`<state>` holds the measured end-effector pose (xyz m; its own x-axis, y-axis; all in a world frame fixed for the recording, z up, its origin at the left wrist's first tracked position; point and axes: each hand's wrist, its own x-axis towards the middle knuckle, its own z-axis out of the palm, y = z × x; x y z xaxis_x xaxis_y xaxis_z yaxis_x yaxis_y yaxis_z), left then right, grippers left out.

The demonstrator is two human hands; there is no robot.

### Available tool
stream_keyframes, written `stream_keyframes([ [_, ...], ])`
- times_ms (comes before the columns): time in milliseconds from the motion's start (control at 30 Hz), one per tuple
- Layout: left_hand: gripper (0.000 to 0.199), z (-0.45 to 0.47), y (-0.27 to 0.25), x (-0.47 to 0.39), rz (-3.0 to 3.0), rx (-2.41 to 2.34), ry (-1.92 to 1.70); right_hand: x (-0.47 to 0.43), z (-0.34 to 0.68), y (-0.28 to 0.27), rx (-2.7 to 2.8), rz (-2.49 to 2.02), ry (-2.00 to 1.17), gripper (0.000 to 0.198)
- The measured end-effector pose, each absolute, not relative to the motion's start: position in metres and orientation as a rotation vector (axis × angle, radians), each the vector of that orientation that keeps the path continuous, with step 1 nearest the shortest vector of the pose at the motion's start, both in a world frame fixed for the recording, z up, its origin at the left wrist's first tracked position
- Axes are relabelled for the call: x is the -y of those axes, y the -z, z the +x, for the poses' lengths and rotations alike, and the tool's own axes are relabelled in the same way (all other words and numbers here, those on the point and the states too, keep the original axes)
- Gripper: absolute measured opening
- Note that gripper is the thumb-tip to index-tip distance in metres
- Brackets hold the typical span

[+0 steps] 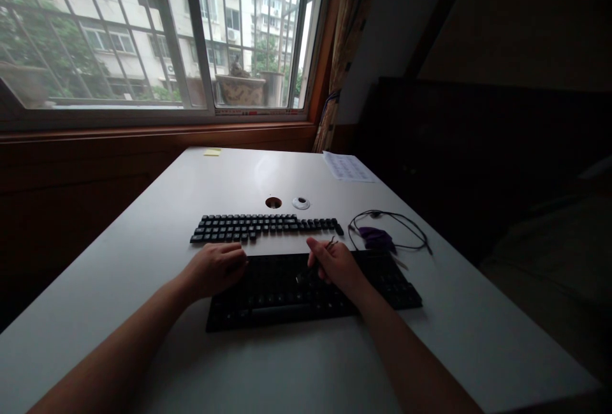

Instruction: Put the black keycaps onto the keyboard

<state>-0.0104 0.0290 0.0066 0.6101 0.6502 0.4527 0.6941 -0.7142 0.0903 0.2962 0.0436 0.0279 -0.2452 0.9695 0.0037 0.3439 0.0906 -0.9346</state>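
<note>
Keyboard (pixel 282 296) stretches left to right; right hand (pixel 335 264) grips thin tool (pixel 330 243); left hand's (pixel 215 268) grip unclear.

Holds a thin tool (pixel 331 243) in the right grip (pixel 337 265), over the black keyboard (pixel 282 313). Rests the left grip (pixel 213 267) at the keyboard's far left corner. Shows rows of black keycaps (pixel 239 226) beyond, on the white worktop (pixel 129 261), then a round hole (pixel 273 202) beside a pale ring (pixel 301 203). Includes a looped cable (pixel 377 214) and purple cloth (pixel 375 237) to the right, a printed sheet (pixel 349 168) farther back, and a yellow note (pixel 212 152) near the far left corner.
</note>
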Motion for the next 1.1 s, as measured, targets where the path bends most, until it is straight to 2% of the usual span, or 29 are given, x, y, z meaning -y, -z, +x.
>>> stream_keyframes([
  [100,0.012,-0.005,-0.011,-0.024,-2.728,1.062,0.725,-0.042,0.293,-0.028,1.636,-1.261,-1.221,0.057],
  [467,0.025,0.024,-0.023,-0.006,-2.86,0.907,0.899,-0.026,0.271,-0.032,1.514,-1.014,-1.533,0.054],
  [900,0.013,0.026,-0.017,-0.004,-2.879,0.851,0.936,-0.022,0.265,-0.03,1.488,-0.947,-1.628,0.052],
  [1100,0.017,0.025,-0.015,-0.003,-2.721,0.844,1.08,-0.023,0.266,-0.028,1.383,-0.903,-1.689,0.048],
])
